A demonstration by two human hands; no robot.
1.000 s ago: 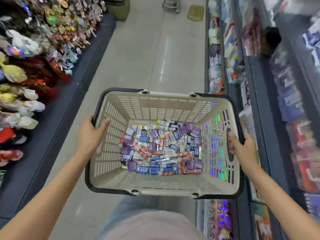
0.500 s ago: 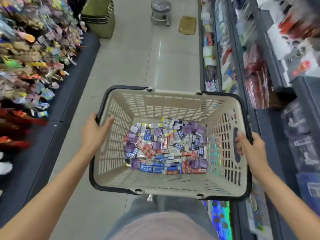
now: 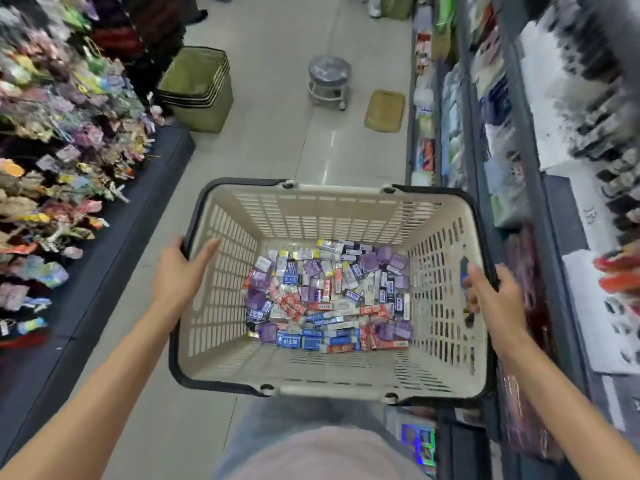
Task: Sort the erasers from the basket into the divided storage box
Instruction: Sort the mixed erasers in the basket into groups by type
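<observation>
Shop aisle, stocked shelves (image 3: 502, 140) on the right, hanging trinkets (image 3: 62, 161) left, stacked green baskets (image 3: 197, 88)

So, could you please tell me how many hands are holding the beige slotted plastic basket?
2. The left hand grips the beige slotted plastic basket at its left rim; the right hand grips its right rim.

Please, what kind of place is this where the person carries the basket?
Most likely a shop aisle, perhaps a stationery or gift store. Stocked shelves run along the right, hanging trinkets crowd the left, and both hands carry a plastic shopping basket filled with packaged erasers.
</observation>
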